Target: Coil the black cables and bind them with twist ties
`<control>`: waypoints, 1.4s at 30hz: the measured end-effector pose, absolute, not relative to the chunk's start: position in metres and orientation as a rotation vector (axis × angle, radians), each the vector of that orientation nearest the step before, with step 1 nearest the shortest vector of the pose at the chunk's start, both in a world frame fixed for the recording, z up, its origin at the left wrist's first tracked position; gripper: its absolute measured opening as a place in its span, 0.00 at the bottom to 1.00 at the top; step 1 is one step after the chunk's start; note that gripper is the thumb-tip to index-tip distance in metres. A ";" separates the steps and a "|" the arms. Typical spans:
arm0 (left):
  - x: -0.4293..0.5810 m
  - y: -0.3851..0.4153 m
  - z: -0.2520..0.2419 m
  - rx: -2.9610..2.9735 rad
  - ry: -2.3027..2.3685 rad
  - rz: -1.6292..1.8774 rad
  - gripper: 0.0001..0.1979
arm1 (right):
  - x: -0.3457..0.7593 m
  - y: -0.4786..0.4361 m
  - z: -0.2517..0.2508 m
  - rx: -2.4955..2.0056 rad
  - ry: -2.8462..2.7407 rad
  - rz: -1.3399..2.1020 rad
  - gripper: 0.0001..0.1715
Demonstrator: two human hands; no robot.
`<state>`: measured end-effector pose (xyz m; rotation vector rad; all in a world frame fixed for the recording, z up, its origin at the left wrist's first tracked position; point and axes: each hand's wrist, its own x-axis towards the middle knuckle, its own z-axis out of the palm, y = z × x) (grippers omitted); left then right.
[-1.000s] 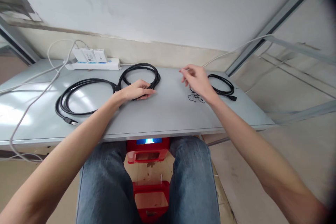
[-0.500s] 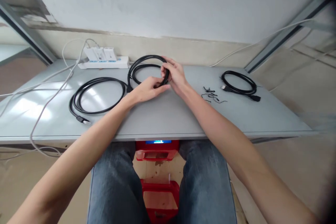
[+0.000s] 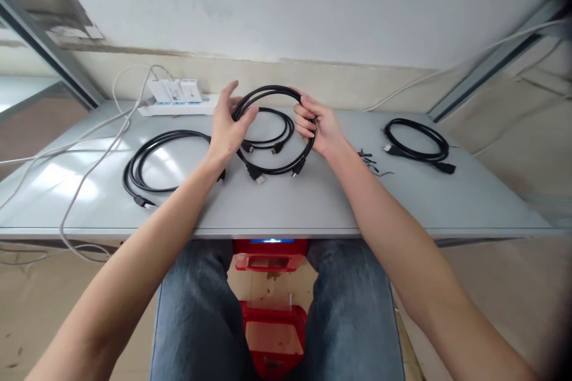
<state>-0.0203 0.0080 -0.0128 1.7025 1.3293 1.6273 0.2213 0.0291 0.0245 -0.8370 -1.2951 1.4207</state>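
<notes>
Above the middle of the table, a looped black cable (image 3: 281,171) hangs tilted, its two plugs at the lower side. My right hand (image 3: 319,125) wraps its fingers round the right side of that loop. On the left side, my left hand (image 3: 230,125) has thumb and fingers spread, with the loop resting against the gap between them. Behind lies a smaller coiled black cable (image 3: 268,146), partly hidden, two plugs toward me. Left of my left hand is another coiled black cable (image 3: 134,164), partly covered by my forearm.
At the far right lies a coiled black cable (image 3: 417,158), with several thin black ties (image 3: 369,161) nearer my right forearm. A white power strip (image 3: 174,108) with chargers stands at the back left. White cords (image 3: 96,158) cross the table's left side. A red stool (image 3: 272,256) is below.
My hands have moved apart, and the loop between them has widened into a full ring with its plugs showing. My left hand's fingers have spread. The smaller coil behind now shows more.
</notes>
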 end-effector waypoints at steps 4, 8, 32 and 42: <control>-0.011 -0.007 -0.001 1.416 1.147 1.402 0.17 | 0.224 0.027 0.027 -0.806 -1.281 1.442 0.16; -0.010 -0.014 0.006 1.241 0.949 1.412 0.20 | 0.222 0.030 0.022 -0.739 -1.210 1.494 0.20; -0.004 -0.022 0.027 0.866 0.879 1.443 0.20 | 0.226 0.042 0.005 -0.977 -1.338 1.398 0.18; -0.007 -0.014 0.017 0.877 0.971 1.378 0.19 | 0.221 0.045 0.012 -0.790 -0.962 1.529 0.28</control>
